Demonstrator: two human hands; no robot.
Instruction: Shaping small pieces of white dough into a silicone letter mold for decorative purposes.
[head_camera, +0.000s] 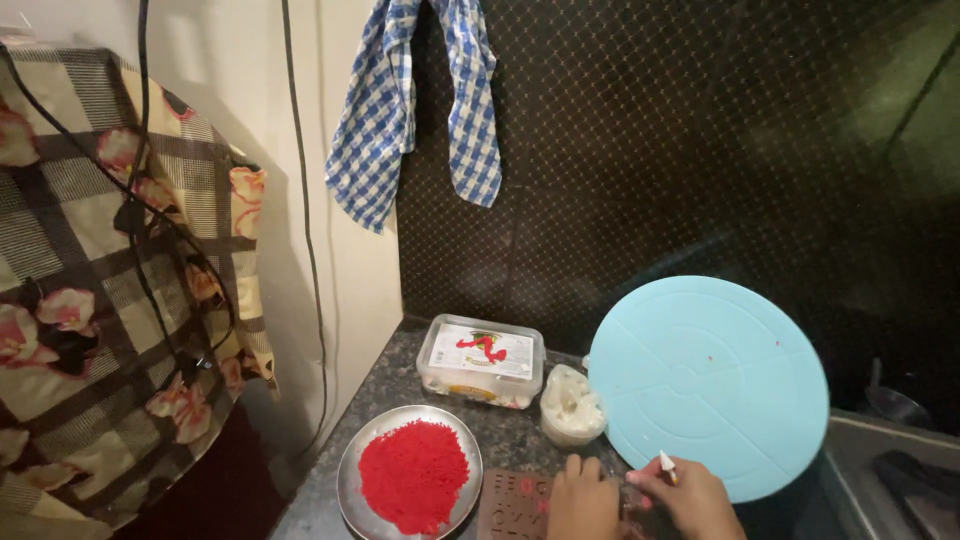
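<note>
Both hands down at the brown mould

Left hand presses on the mould, gripping nothing; right hand pinches a small white-tipped tool. Plate of red powder just left.

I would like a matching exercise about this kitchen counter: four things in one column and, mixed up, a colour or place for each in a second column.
Things:
1. round turntable
2. steel plate
3. checked cloth
4. lidded plastic box

Descriptions:
A. hangs on the wall, blue and white
B. holds a heap of red powder
C. light blue, right of the small white-filled tub
D. clear, at the back of the counter by the wall

Pairs: 1-C, 2-B, 3-A, 4-D
</note>
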